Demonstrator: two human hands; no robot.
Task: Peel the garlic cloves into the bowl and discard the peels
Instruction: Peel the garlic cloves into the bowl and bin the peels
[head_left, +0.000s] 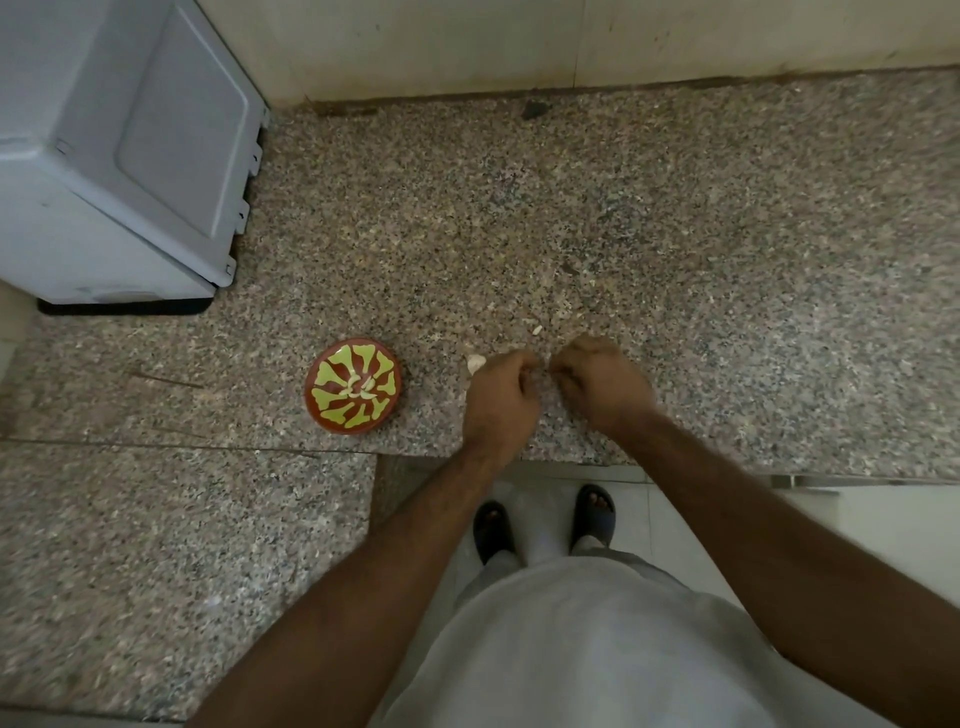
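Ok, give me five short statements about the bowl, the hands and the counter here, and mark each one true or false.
1. The bowl sits on the granite counter to the left of both hands. True.
2. The bowl is plain white. False: it is red-brown with a yellow-green pattern.
3. Pale peeled cloves lie in the bowl. True.
4. The left hand rests inside the bowl. False: it is over the counter, close to the right hand, both with curled fingers.
5. A grey appliance stands at the counter's right end. False: it stands at the back left.
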